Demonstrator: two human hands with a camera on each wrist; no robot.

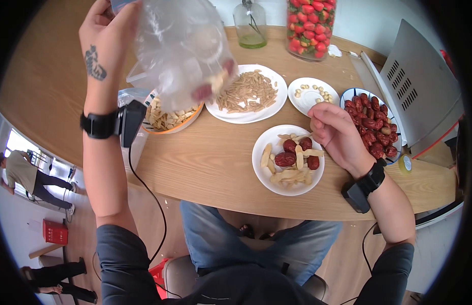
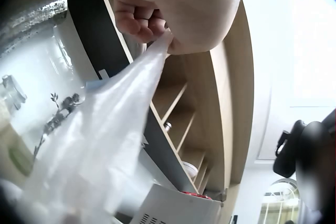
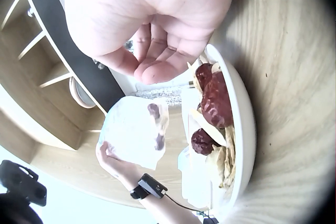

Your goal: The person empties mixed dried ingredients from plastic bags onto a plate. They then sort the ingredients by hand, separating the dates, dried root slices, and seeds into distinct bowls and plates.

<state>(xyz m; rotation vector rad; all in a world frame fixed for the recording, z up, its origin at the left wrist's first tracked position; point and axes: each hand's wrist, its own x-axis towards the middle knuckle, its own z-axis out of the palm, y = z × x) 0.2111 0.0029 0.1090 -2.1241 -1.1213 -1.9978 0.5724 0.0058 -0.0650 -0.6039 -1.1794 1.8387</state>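
High at the upper left, my left hand (image 1: 110, 31) pinches the top corner of a clear plastic bag (image 1: 177, 46). The bag hangs over the table, with red dates (image 1: 201, 92) and pale pieces low inside it. In the left wrist view the bag (image 2: 105, 129) stretches down from the fingertips. My right hand (image 1: 340, 133) hovers at the right rim of a small white plate (image 1: 289, 189), its fingers loosely curled and nothing visible in them. On that plate lie several red dates (image 1: 285, 159) and pale dried root slices (image 3: 226, 166).
Behind stand a bowl of pale slices (image 1: 167, 119), a white plate of tan slivers (image 1: 251, 91), a small plate of pale seeds (image 1: 312, 94) and a plate of red dates (image 1: 370, 122). A glass vase (image 1: 250, 25), a strawberry-filled jar (image 1: 311, 28) and a grey panel (image 1: 424, 76) border the table.
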